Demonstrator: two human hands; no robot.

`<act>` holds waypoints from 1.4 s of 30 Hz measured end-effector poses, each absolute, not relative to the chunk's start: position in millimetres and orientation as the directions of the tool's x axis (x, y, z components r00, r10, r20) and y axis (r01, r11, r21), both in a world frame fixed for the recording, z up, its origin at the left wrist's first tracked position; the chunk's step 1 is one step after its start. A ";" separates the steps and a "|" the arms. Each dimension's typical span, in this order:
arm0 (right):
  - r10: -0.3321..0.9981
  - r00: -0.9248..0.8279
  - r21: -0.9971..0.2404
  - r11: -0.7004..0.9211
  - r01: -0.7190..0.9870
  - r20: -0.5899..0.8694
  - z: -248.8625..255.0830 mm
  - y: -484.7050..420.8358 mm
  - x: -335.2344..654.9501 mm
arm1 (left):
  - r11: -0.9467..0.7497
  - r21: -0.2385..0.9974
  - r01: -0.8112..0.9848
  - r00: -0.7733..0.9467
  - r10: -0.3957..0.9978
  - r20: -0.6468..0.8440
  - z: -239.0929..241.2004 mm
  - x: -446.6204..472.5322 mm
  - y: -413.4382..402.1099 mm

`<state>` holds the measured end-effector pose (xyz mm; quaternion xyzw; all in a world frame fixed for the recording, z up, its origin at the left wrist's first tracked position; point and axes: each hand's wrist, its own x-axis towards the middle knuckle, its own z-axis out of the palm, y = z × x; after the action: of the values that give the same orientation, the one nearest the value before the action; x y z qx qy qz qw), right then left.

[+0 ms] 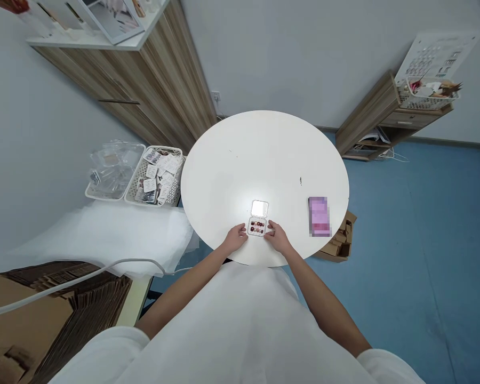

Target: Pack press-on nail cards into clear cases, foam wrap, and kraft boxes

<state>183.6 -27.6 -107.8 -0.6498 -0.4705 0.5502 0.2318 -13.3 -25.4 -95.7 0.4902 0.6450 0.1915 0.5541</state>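
Note:
A small clear case (257, 226) lies on the white round table with its lid (260, 208) raised on the far side. Two rows of dark red and pinkish false nails (257, 229) sit inside it. At the case's left edge is my left hand (237, 237), its fingers curved and thumb apart. My right hand (278, 237) rests at the opposite edge, thumb and fingers also spread. Fingertips of both hands are close to the case sides; whether they press on it is too small to tell.
On the right of the round table (264, 154) lies a blurred purple item (319, 216). A basket of cards (156, 176) and a bin of clear plastic bags (114, 170) stand left. A cardboard box (338, 240) is on the floor, right. Flattened cartons (92, 298) stand lower left.

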 end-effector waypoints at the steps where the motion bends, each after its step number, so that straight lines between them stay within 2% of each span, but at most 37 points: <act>1: 0.867 -0.037 -0.808 -0.447 0.385 -0.497 -106.8 -25.0 177.8 | 0.444 0.809 0.386 0.121 0.845 -0.521 -94.5 -11.1 -24.3; 5: 0.867 0.013 -0.796 -0.463 0.391 -0.498 -99.9 -22.6 165.4 | 0.477 0.854 0.209 0.177 0.840 -0.513 -89.5 -3.6 -25.8; 10: 0.872 -0.061 -0.863 -0.466 0.195 -0.485 -84.2 -35.0 174.3 | 0.607 0.791 -0.075 0.089 0.795 -0.601 -79.1 -3.0 -39.4; 14: 0.886 -0.082 -0.889 -0.456 0.034 -0.457 -71.4 -41.0 183.8 | 0.636 0.746 -0.198 0.134 0.772 -0.622 -67.2 -6.6 -45.8; 20: 0.848 -0.070 -0.830 -0.529 -0.178 -0.525 -67.7 -36.2 197.7 | 0.646 0.737 -0.200 0.231 0.762 -0.605 -53.8 -5.0 -46.7; 24: 0.835 -0.037 -0.803 -0.539 -0.254 -0.549 -68.2 -34.7 203.7 | 0.670 0.723 -0.168 0.292 0.734 -0.613 -47.1 1.1 -49.6; 33: 0.887 -0.017 -0.817 -0.433 -0.381 -0.462 -62.7 -37.5 207.6 | 0.710 0.682 -0.175 0.325 0.695 -0.641 -43.9 9.3 -52.7; 37: 0.908 -0.075 -0.784 -0.395 -0.478 -0.412 -53.6 -37.1 206.4 | 0.716 0.657 -0.235 0.344 0.693 -0.633 -45.3 10.0 -53.8; 42: 0.888 -0.174 -0.713 -0.447 -0.540 -0.425 -43.1 -40.9 203.2 | 0.710 0.630 -0.316 0.341 0.704 -0.623 -47.0 10.9 -56.0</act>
<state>203.2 -40.9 -43.1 -0.4230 -0.2060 0.7381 0.4836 10.9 -56.0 -47.0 0.2040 0.4753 0.3218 0.7930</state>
